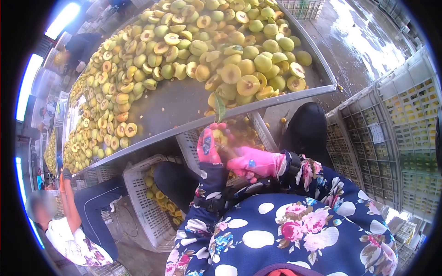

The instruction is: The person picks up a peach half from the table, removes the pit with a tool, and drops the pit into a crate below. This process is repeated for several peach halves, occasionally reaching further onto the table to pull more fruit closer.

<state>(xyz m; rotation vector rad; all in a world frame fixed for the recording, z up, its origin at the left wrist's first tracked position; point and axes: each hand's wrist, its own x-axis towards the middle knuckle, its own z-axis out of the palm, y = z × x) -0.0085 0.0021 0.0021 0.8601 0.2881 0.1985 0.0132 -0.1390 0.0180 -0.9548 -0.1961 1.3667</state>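
Observation:
My left hand, in a pink glove, is at the near table edge, its fingers curled around yellow stone fruit. A green leaf stands up just beyond its fingertips. My right hand, also pink-gloved, is close beside it with fingers curled in; what it grips is hidden. Both hands are over a white plastic crate holding fruit pieces. Beyond them, the metal table carries a large heap of halved green-yellow stone fruit, some with brown stones showing.
Another crate with fruit is on the floor at left, beside my knee. Stacked crates of fruit rise on the right. A person sits at the left, gloved hands at the table edge. The raised table rim crosses in front.

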